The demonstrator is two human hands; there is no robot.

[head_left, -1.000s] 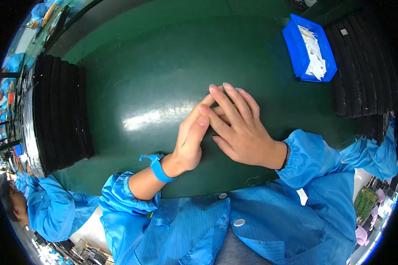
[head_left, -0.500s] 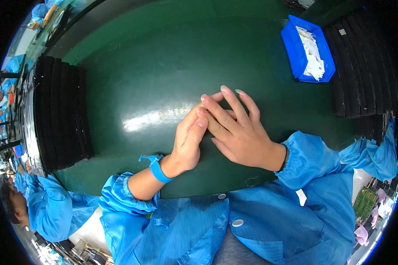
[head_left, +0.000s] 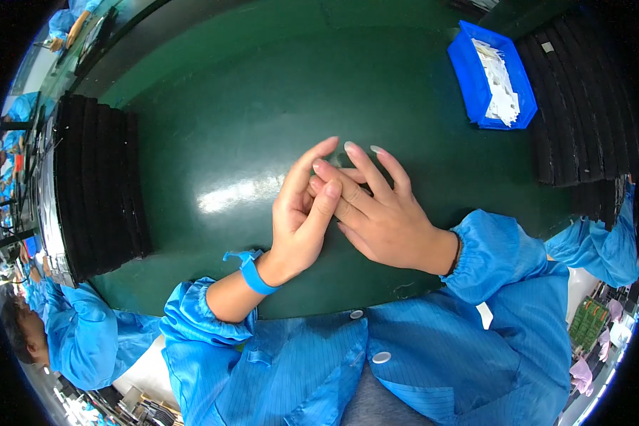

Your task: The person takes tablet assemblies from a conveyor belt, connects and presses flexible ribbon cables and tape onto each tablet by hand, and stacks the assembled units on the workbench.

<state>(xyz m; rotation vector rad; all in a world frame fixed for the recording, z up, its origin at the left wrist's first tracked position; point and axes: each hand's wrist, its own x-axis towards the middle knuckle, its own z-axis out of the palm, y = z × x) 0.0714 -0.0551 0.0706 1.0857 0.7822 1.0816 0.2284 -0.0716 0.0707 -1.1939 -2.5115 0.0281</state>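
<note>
Above the green table [head_left: 263, 92] my two hands meet in front of me. My left hand [head_left: 298, 220], with a blue strap [head_left: 252, 273] on its wrist, has its thumb pressed onto a finger of the right. Its index finger stretches up and away, while its other fingers are partly hidden behind. Palm down, my right hand [head_left: 394, 224] holds no object, and its fingers are spread. A dark band [head_left: 458, 257] shows at the right wrist, by the blue sleeve cuff. No tool or part is visible in either hand.
At the far right, a blue bin [head_left: 472, 85] holds many white paper-like pieces [head_left: 500, 85]. Black slab-like stacks stand on the left [head_left: 96, 184] and right [head_left: 575, 106]. Beyond the left stack sits a person in a blue smock [head_left: 85, 334]; another blue sleeve [head_left: 596, 248] is at right.
My left index finger has lifted and straightened away from the right fingers. The left thumb has slid slightly further over the right finger. The right hand has shifted only a little.
</note>
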